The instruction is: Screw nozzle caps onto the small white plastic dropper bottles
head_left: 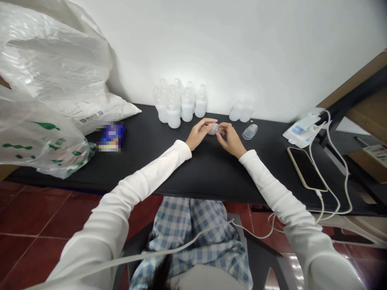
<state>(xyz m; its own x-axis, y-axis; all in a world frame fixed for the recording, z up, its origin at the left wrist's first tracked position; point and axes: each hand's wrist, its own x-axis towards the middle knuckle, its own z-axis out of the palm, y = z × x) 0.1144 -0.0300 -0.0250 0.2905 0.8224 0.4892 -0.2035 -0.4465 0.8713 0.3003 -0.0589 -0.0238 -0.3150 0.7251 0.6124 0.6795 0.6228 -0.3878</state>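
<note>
Both my hands meet over the middle of the black table [211,169]. My left hand [199,133] and my right hand [231,139] pinch a small clear plastic part [215,129] between their fingertips, just above the tabletop. A clear plastic cap [250,131] lies on its side a little right of my right hand. Several translucent white bottles [178,102] stand grouped against the wall behind my hands, and two more small white bottles [241,112] stand to their right.
Big plastic bags [45,92] fill the table's left end, with a blue packet [111,136] beside them. A phone [306,168] on a white cable [332,161] and a white packet [302,131] lie at the right. Cardboard boxes [371,117] stand at the far right.
</note>
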